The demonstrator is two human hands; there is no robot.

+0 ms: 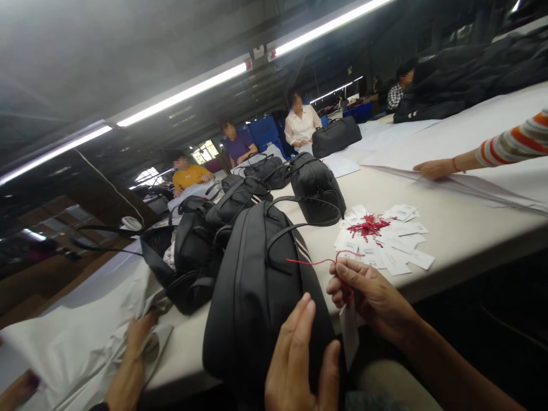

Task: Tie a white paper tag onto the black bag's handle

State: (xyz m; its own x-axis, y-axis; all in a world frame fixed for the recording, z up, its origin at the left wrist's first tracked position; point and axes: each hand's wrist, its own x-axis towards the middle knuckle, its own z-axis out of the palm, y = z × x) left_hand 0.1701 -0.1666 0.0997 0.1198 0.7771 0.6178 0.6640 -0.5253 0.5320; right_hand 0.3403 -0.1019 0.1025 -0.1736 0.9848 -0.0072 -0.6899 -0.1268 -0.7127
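Note:
A black bag (252,297) lies on the table's near edge in front of me. My left hand (299,365) rests flat against its near side, fingers apart. My right hand (368,297) pinches a red string (312,262) whose white paper tag (349,334) hangs below my fingers, just right of the bag. The string loops up toward the bag's handle. A pile of white tags with red strings (381,237) lies on the table beyond my right hand.
Several more black bags (240,197) stand in a row along the table. Another person's hand (137,342) handles white wrapping (77,337) at lower left. A striped-sleeved arm (483,154) presses white sheets at right. Several people sit at the far end.

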